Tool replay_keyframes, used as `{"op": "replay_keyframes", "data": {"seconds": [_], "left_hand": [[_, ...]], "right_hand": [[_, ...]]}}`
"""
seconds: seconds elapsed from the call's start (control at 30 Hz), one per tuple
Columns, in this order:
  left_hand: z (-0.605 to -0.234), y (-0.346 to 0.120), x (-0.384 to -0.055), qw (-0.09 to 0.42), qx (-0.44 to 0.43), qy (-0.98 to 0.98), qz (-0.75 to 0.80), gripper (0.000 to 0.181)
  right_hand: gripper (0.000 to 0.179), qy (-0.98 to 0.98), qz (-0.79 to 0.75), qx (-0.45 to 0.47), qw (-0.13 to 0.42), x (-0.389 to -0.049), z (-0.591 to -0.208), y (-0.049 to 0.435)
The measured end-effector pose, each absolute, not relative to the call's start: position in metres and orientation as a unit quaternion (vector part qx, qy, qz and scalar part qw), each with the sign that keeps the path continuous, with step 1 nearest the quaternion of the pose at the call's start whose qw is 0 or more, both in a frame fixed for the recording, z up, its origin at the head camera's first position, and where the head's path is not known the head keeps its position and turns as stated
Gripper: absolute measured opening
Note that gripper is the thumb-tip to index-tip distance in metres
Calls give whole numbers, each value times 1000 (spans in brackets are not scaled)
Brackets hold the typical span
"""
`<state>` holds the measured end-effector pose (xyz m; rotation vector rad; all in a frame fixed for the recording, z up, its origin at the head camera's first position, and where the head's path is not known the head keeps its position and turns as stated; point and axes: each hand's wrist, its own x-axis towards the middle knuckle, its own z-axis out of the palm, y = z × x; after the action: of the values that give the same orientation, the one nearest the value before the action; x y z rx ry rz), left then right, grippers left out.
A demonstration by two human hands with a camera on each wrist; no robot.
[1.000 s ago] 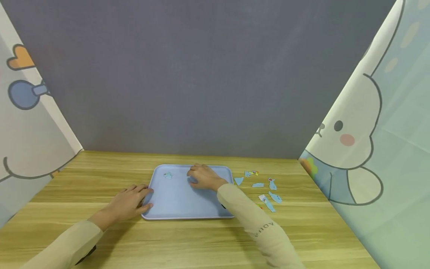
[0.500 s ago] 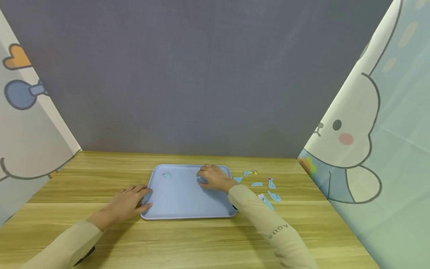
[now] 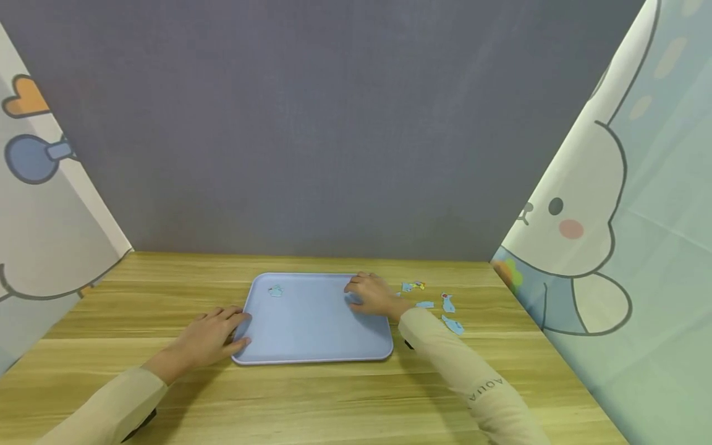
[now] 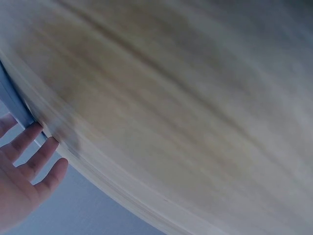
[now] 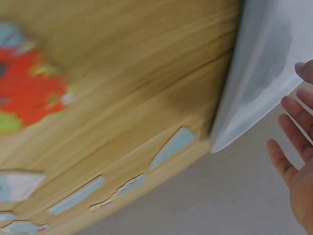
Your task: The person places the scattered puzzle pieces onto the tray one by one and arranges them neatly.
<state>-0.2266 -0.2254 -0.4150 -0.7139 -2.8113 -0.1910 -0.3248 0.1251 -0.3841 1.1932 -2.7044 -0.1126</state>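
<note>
A pale blue rectangular tray [image 3: 311, 330] lies on the wooden table. My left hand [image 3: 208, 337] rests at its left rim, thumb and fingertips on the edge; in the left wrist view its fingers [image 4: 41, 159] are spread loosely beside the rim. Over the tray's right part hovers my right hand [image 3: 372, 295], and the right wrist view shows its fingers [image 5: 296, 134] relaxed with nothing visible between them. One small flat light-blue piece [image 3: 275, 290] with a printed picture lies in the tray's far left corner.
Right of the tray, several flat irregular light-blue printed pieces lie on the table, among them a curved piece [image 3: 453, 324] and a strip [image 3: 425, 305]. A red printed piece [image 5: 34, 85] shows in the right wrist view. A grey partition [image 3: 311, 136] stands behind.
My right hand has moved to the right across the tray, toward its right rim, and its forearm now covers some of the loose pieces. My left hand has stayed at the left rim.
</note>
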Motion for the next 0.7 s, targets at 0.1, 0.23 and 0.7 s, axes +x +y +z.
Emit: {"op": "replay_keyframes", "data": {"seconds": [0.1, 0.23, 0.7], "left_hand": [[-416, -226, -226, 118, -242, -961, -67, 50], [-417, -226, -226, 117, -241, -961, -69, 50], [-415, -225, -226, 118, -242, -961, -70, 50]], "right_hand": [[31, -912, -35, 398, 92, -325, -384, 134], [31, -918, -19, 386, 86, -324, -384, 148], [30, -936, 40, 337, 91, -324, -387, 193]]}}
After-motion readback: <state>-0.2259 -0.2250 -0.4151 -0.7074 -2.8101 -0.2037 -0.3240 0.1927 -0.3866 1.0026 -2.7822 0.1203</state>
